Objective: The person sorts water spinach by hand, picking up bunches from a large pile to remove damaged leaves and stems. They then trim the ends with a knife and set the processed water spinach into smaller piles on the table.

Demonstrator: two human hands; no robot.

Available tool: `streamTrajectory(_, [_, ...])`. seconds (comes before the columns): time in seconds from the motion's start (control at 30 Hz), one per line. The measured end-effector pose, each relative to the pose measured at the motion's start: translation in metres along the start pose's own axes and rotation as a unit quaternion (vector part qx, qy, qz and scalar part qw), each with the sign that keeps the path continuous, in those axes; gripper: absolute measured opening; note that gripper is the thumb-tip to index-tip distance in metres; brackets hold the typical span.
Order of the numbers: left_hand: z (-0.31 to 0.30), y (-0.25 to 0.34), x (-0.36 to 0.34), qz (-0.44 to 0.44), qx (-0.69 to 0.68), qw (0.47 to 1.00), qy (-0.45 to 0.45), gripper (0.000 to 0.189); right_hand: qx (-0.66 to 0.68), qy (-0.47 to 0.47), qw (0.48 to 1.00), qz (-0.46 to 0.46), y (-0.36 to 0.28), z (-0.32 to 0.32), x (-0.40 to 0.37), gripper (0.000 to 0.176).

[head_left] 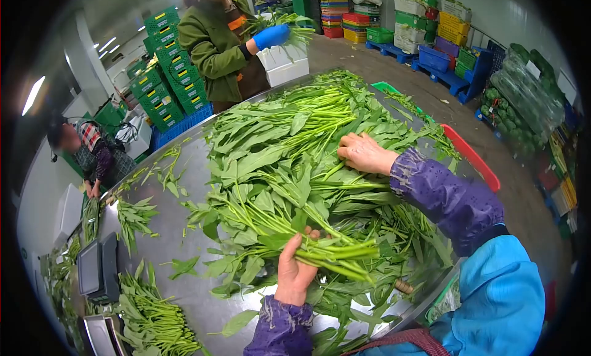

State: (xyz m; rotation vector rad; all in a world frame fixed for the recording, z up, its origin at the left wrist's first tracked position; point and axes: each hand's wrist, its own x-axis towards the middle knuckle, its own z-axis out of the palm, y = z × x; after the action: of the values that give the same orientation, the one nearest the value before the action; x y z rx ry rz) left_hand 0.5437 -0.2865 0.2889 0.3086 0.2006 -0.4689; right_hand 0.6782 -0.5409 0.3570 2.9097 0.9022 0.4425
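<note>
Green bunch [338, 252] gripped in left hand [295, 273], right hand [367, 154] half-curled on leafy pile [261, 162]

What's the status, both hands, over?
Left hand closed on a bunch of greens. Right hand at the leafy pile. Loose leaves on the metal table.

There are two co-workers [221, 48], one blue glove [271, 36], the wearer's two hands [297, 275], one metal table [172, 223], one tableside red tray [471, 157].

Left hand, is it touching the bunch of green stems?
Touching. The head view shows the left hand curled around the bunch of green stems, thumb against them.
</note>
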Motion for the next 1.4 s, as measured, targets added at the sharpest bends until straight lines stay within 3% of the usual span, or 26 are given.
streamTrajectory(0.07, [-0.002, 0.001, -0.008, -0.029, -0.041, 0.996, -0.07, 0.024, -0.045, 0.01, 0.998, -0.037, -0.001, -0.015, 0.005, 0.017])
streamTrajectory(0.17, [0.004, -0.002, -0.011, -0.035, -0.032, 0.996, -0.074, 0.024, -0.01, -0.011, 1.0, -0.009, -0.017, -0.059, -0.005, 0.02])
streamTrajectory(0.23, [0.0, -0.007, -0.008, -0.041, -0.03, 0.997, -0.066, 0.024, 0.089, -0.159, 0.981, 0.066, -0.029, -0.075, -0.015, 0.032])
streamTrajectory(0.27, [0.0, -0.01, -0.009, -0.041, -0.034, 0.996, -0.065, 0.024, 0.087, -0.202, 0.974, 0.058, -0.026, -0.068, -0.021, 0.047])
streamTrajectory(0.33, [0.004, -0.016, -0.01, -0.017, -0.027, 0.998, -0.052, 0.025, 0.128, -0.172, 0.976, 0.046, -0.024, -0.054, -0.037, 0.057])
streamTrajectory(0.47, [-0.001, -0.022, -0.008, -0.018, -0.017, 0.999, 0.023, 0.027, 0.053, -0.134, 0.989, 0.043, -0.038, -0.046, -0.054, 0.052])
streamTrajectory(0.53, [-0.003, -0.022, -0.006, -0.035, -0.022, 0.999, -0.023, 0.032, -0.003, -0.115, 0.993, 0.039, -0.04, -0.039, -0.057, 0.042])
streamTrajectory(0.57, [0.002, -0.022, -0.005, -0.043, -0.027, 0.998, -0.024, 0.035, -0.01, -0.041, 0.999, 0.023, -0.044, -0.039, -0.056, 0.032])
streamTrajectory(0.63, [0.008, -0.021, -0.006, -0.05, -0.034, 0.998, -0.027, 0.039, -0.015, -0.031, 0.999, 0.004, -0.062, -0.052, -0.058, 0.028])
streamTrajectory(0.7, [0.01, -0.018, -0.009, -0.087, -0.029, 0.991, -0.1, 0.047, 0.049, -0.034, 0.998, -0.013, -0.086, -0.063, -0.064, 0.02])
streamTrajectory(0.77, [-0.003, -0.017, -0.014, -0.106, -0.039, 0.987, -0.112, 0.05, 0.213, -0.148, 0.966, -0.012, -0.11, -0.076, -0.068, 0.016])
streamTrajectory(0.8, [0.001, -0.016, -0.017, -0.123, -0.049, 0.983, -0.124, 0.053, 0.257, -0.116, 0.958, -0.05, -0.118, -0.074, -0.072, 0.021])
streamTrajectory(0.9, [-0.002, -0.015, -0.027, -0.103, -0.002, 0.982, -0.16, 0.059, 0.265, -0.156, 0.949, -0.068, -0.131, -0.091, -0.073, 0.03])
streamTrajectory(1.0, [-0.04, -0.012, -0.035, -0.129, 0.004, 0.982, -0.138, 0.059, 0.29, -0.462, 0.823, -0.159, -0.109, -0.119, -0.037, 0.042])
streamTrajectory(1.03, [-0.042, -0.013, -0.037, -0.13, 0.004, 0.984, -0.121, 0.056, 0.382, -0.419, 0.808, -0.161, -0.09, -0.103, -0.022, 0.041])
streamTrajectory(1.07, [-0.042, -0.013, -0.037, -0.131, 0.005, 0.986, -0.105, 0.054, 0.387, -0.346, 0.853, -0.049, -0.073, -0.099, -0.007, 0.042])
streamTrajectory(1.1, [-0.039, -0.013, -0.038, -0.135, 0.011, 0.986, -0.1, 0.053, 0.358, -0.149, 0.921, -0.045, -0.05, -0.074, 0.01, 0.038])
streamTrajectory(1.13, [-0.036, -0.013, -0.038, -0.131, 0.012, 0.986, -0.102, 0.053, 0.21, -0.018, 0.977, 0.02, -0.032, -0.052, 0.028, 0.035])
streamTrajectory(1.2, [-0.032, -0.014, -0.038, -0.139, 0.033, 0.985, -0.098, 0.053, 0.044, 0.055, 0.995, 0.073, -0.004, -0.026, 0.054, 0.034])
streamTrajectory(1.33, [-0.03, -0.014, -0.04, -0.131, 0.041, 0.986, -0.096, 0.057, -0.033, 0.073, 0.995, 0.056, 0.015, 0.021, 0.075, 0.026])
streamTrajectory(1.4, [-0.029, -0.012, -0.042, -0.139, 0.032, 0.986, -0.088, 0.059, -0.054, -0.096, 0.991, 0.073, 0.006, 0.004, 0.081, 0.024])
